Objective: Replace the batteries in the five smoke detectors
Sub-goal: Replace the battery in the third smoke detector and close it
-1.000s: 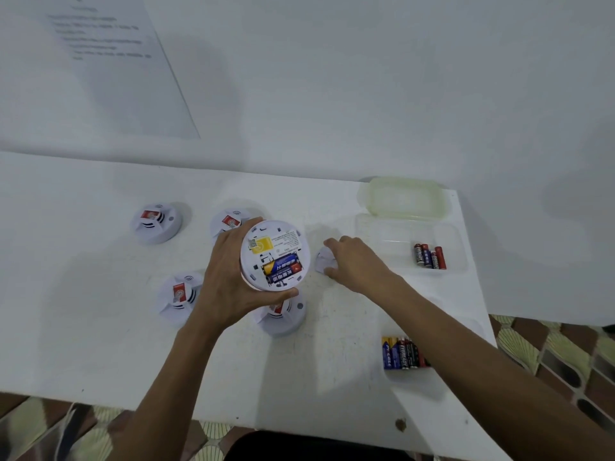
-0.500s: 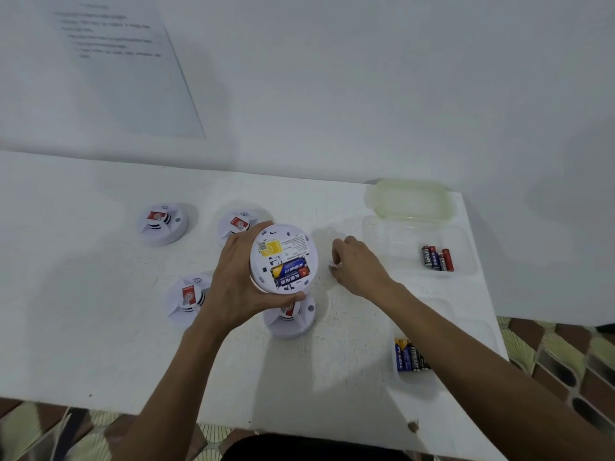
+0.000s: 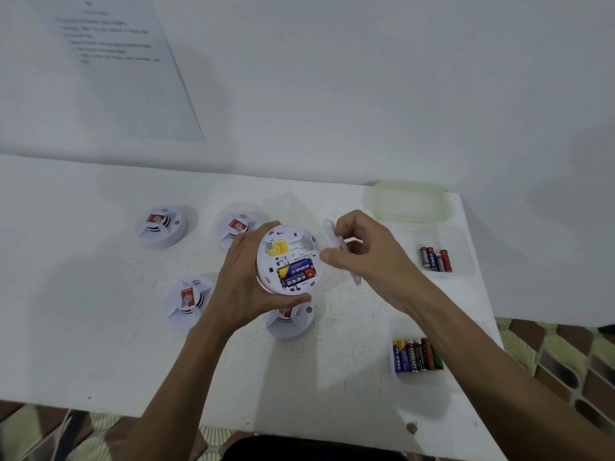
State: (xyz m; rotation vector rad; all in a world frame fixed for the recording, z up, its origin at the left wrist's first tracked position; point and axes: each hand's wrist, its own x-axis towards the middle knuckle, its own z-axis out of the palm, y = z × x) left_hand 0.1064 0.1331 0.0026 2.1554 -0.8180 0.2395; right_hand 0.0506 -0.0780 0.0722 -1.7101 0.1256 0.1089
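My left hand [image 3: 239, 287] grips a white round smoke detector [image 3: 289, 257] above the table, its back turned up. Two blue batteries [image 3: 297, 272] lie in its uncovered bay. My right hand [image 3: 369, 257] holds the detector's white back plate [image 3: 334, 239] on edge, just right of the detector. Several other detectors sit face up on the white table [image 3: 100, 344]: one at the far left [image 3: 160, 226], one behind my left hand [image 3: 238, 226], one at the near left [image 3: 188, 301], and one partly hidden under the held detector [image 3: 289, 322].
A clear tray [image 3: 461, 249] at the right holds a few batteries [image 3: 436, 258]. Another clear tray near the table's right front edge holds several batteries [image 3: 417, 355]. A pale green lid [image 3: 407, 201] lies by the wall. A printed sheet [image 3: 119, 61] hangs on the wall.
My right hand has picked the back plate up off the table and raised it beside the detector. My left hand keeps the detector in about the same place.
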